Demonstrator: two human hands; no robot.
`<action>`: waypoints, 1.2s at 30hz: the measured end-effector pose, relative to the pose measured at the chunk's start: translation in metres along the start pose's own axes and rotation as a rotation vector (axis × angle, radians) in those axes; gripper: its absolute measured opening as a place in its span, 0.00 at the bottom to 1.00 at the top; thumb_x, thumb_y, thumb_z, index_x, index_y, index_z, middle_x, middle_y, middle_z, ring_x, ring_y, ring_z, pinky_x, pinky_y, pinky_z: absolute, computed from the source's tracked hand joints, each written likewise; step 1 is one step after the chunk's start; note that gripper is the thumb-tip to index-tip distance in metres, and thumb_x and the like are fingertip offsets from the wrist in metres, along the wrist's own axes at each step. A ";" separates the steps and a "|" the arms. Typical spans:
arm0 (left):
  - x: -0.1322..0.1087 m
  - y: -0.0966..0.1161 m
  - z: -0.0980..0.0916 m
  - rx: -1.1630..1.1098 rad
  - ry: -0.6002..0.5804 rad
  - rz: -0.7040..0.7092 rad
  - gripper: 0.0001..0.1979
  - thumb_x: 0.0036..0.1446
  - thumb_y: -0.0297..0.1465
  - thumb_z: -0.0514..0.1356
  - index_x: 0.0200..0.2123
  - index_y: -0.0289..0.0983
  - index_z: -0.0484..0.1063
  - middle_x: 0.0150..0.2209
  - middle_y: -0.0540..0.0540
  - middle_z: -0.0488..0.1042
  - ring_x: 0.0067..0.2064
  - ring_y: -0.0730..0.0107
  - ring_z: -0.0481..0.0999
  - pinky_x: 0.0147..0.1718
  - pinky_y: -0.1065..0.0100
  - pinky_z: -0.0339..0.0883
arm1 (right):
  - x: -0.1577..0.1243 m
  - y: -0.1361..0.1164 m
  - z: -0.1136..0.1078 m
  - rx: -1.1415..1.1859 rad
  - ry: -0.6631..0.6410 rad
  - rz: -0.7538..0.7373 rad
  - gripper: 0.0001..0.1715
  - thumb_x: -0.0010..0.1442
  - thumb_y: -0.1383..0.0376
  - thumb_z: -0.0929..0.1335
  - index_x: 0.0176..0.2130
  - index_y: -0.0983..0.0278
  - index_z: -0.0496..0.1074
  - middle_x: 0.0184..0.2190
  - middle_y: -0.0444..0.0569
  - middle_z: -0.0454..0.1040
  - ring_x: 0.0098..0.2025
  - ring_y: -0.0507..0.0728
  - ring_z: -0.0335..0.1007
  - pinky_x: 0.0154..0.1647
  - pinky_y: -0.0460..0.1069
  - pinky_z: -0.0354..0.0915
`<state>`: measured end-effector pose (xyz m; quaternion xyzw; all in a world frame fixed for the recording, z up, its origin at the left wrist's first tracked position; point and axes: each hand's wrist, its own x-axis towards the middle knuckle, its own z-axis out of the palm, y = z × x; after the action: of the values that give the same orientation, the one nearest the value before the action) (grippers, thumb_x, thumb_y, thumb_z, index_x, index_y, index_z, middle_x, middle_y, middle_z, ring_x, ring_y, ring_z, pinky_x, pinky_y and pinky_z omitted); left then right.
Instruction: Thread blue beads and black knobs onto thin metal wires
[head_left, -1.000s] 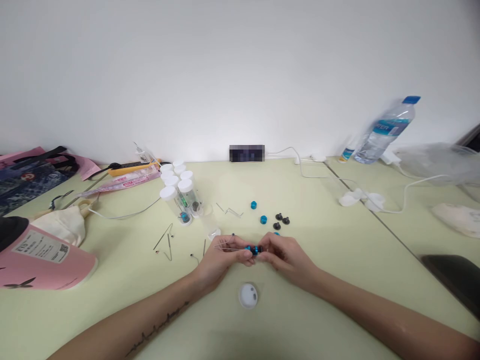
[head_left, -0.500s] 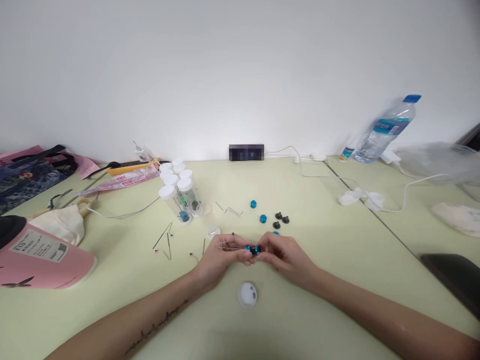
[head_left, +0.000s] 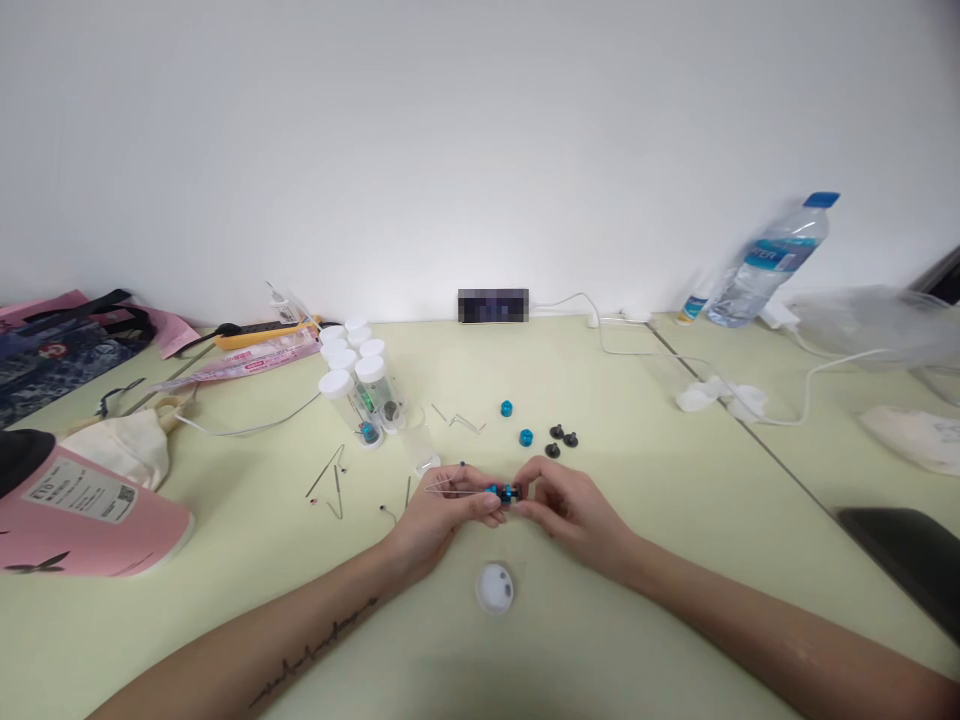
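My left hand (head_left: 439, 518) is closed in a pinch around a small blue-and-black part (head_left: 507, 494), and a thin bent wire (head_left: 454, 490) lies along its fingers. From the other side, my right hand (head_left: 574, 512) has its thumb and fingertips at the black end of the same part; its exact grip is partly hidden. Beyond the hands lie two small blue knobs (head_left: 526, 438) and three black stemmed discs (head_left: 553, 450). An open clear tube (head_left: 425, 458) stands just behind my left hand. Nearer me is a white cap (head_left: 495, 589) with dark spots.
Several white-capped clear tubes (head_left: 370, 370) stand at left, near thin bent metal pieces (head_left: 337, 490). A pink cup (head_left: 97, 510) is at far left. A device with a blurred screen (head_left: 493, 305) leans against the wall. A water bottle (head_left: 772, 260) and white cable (head_left: 622, 352) are at right.
Both hands keep hold of the part, which has risen slightly and turned a little. A blue piece that showed beside my right hand is now hidden behind it.
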<state>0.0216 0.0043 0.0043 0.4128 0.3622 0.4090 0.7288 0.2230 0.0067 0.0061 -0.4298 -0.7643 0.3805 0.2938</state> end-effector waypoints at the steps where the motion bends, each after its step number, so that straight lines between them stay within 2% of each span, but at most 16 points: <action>1: 0.000 0.000 0.000 0.000 0.003 0.000 0.08 0.47 0.28 0.68 0.32 0.31 0.77 0.27 0.45 0.79 0.29 0.74 0.76 0.32 0.73 0.68 | 0.000 0.000 0.001 0.003 0.006 -0.004 0.08 0.61 0.60 0.66 0.36 0.62 0.64 0.18 0.37 0.60 0.20 0.49 0.55 0.22 0.43 0.51; 4: 0.000 0.000 0.000 0.006 0.001 0.002 0.08 0.47 0.28 0.68 0.32 0.31 0.77 0.27 0.45 0.79 0.29 0.74 0.76 0.32 0.73 0.68 | 0.000 0.001 0.001 -0.015 0.002 -0.015 0.10 0.62 0.58 0.65 0.33 0.63 0.64 0.19 0.38 0.60 0.21 0.49 0.54 0.22 0.43 0.51; 8: 0.000 0.000 0.000 0.013 -0.014 0.004 0.08 0.47 0.28 0.68 0.32 0.31 0.76 0.29 0.44 0.79 0.29 0.73 0.76 0.32 0.72 0.69 | -0.001 -0.001 -0.001 -0.045 -0.030 -0.047 0.18 0.66 0.57 0.59 0.29 0.63 0.64 0.19 0.40 0.61 0.22 0.49 0.55 0.23 0.44 0.52; 14: 0.000 0.000 0.001 0.003 0.014 0.031 0.08 0.47 0.28 0.68 0.31 0.31 0.76 0.26 0.45 0.79 0.28 0.74 0.76 0.30 0.73 0.69 | -0.001 0.001 0.000 -0.030 0.030 -0.088 0.08 0.61 0.61 0.66 0.37 0.63 0.66 0.21 0.38 0.60 0.22 0.49 0.55 0.22 0.43 0.52; 17: -0.001 0.000 0.001 0.008 0.005 0.032 0.08 0.47 0.28 0.68 0.31 0.31 0.76 0.26 0.46 0.78 0.28 0.73 0.76 0.30 0.73 0.69 | -0.001 0.002 0.000 -0.031 0.022 -0.090 0.09 0.62 0.60 0.65 0.35 0.63 0.66 0.21 0.39 0.60 0.22 0.49 0.54 0.22 0.43 0.52; 21: -0.001 0.000 0.001 0.021 -0.011 0.024 0.08 0.47 0.28 0.68 0.31 0.31 0.75 0.26 0.45 0.78 0.28 0.72 0.76 0.30 0.72 0.69 | 0.000 0.003 0.000 -0.066 -0.006 -0.088 0.16 0.65 0.58 0.62 0.29 0.64 0.65 0.20 0.39 0.60 0.22 0.49 0.54 0.22 0.43 0.51; 24: -0.001 0.000 0.001 0.016 -0.006 0.027 0.07 0.48 0.28 0.68 0.31 0.32 0.75 0.25 0.46 0.78 0.28 0.73 0.76 0.30 0.72 0.69 | 0.000 0.003 0.000 -0.044 0.006 -0.086 0.11 0.62 0.58 0.65 0.34 0.64 0.66 0.20 0.39 0.60 0.21 0.49 0.54 0.22 0.43 0.52; 27: -0.002 0.000 0.001 0.021 -0.009 0.024 0.07 0.48 0.28 0.68 0.31 0.32 0.75 0.25 0.46 0.78 0.28 0.73 0.76 0.31 0.72 0.69 | -0.001 0.002 0.000 -0.021 0.012 -0.085 0.12 0.61 0.57 0.67 0.36 0.64 0.67 0.21 0.39 0.60 0.22 0.49 0.55 0.22 0.43 0.52; 33: -0.002 0.001 0.002 0.045 -0.041 0.036 0.08 0.48 0.28 0.68 0.32 0.31 0.75 0.26 0.45 0.78 0.27 0.72 0.76 0.31 0.70 0.70 | 0.001 0.003 -0.001 -0.018 -0.065 -0.089 0.21 0.66 0.56 0.59 0.26 0.64 0.65 0.19 0.40 0.60 0.21 0.48 0.54 0.23 0.44 0.51; 36: -0.001 0.001 0.002 0.037 -0.022 0.037 0.08 0.48 0.29 0.68 0.32 0.32 0.75 0.27 0.46 0.78 0.28 0.72 0.76 0.31 0.71 0.69 | 0.001 0.003 0.000 -0.014 -0.016 -0.052 0.14 0.63 0.57 0.64 0.31 0.64 0.67 0.19 0.39 0.60 0.21 0.48 0.54 0.22 0.43 0.52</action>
<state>0.0228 0.0025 0.0062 0.4372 0.3539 0.4112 0.7173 0.2239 0.0085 0.0034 -0.4089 -0.7802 0.3707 0.2944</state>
